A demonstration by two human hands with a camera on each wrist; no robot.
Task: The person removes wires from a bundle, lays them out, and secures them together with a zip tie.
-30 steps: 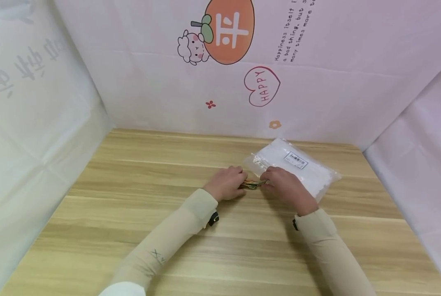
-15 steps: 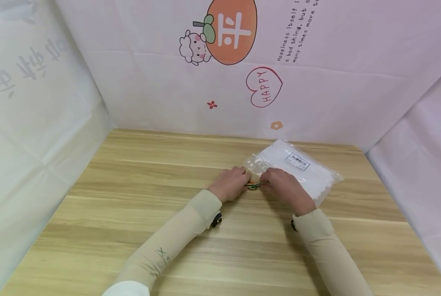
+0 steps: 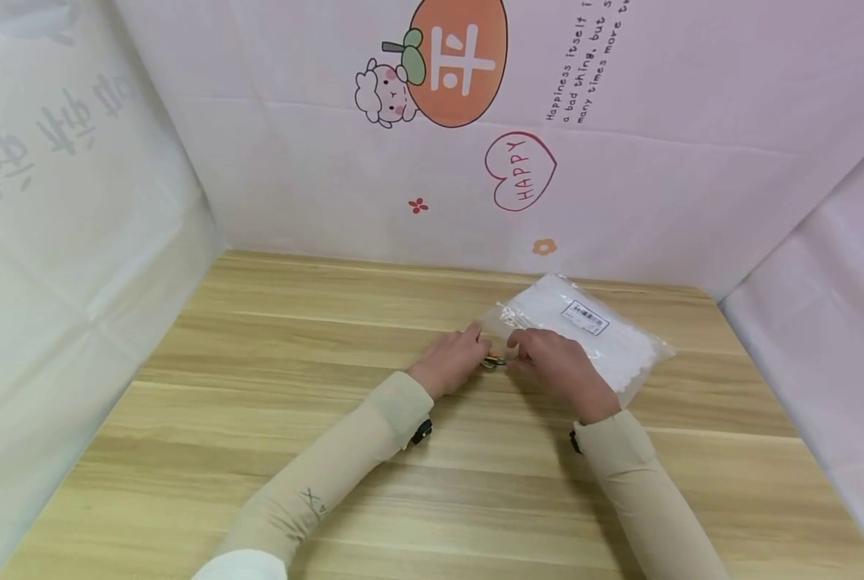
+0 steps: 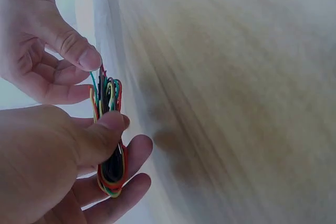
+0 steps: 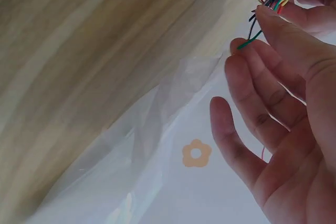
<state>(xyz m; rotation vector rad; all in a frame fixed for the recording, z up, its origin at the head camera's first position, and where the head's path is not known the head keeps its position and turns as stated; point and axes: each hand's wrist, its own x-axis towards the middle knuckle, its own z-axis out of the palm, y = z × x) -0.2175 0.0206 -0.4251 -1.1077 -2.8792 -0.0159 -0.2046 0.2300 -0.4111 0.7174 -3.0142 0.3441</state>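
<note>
My left hand (image 3: 449,360) holds a small bundle of thin coloured wires (image 4: 111,169), pinching it between thumb and fingers. Red, yellow, green and black strands are looped lengthwise in it. Close by on the right is my right hand (image 3: 557,368), at the upper end of the bundle. In the right wrist view its thumb and fingertips stand apart, with loose green and black wire ends (image 5: 251,40) between them. The green end lies against a fingertip. Most of the bundle is hidden by my hands in the head view.
A clear plastic bag (image 3: 584,322) with white contents and a barcode label lies just beyond and right of my right hand. The wood-grain table (image 3: 294,338) is bordered by white printed cloth (image 3: 294,177) at the back and sides.
Less of the wires shows between my hands than a second ago. The right fingertips have parted a little and a finger has lifted. The left hand has shifted slightly right.
</note>
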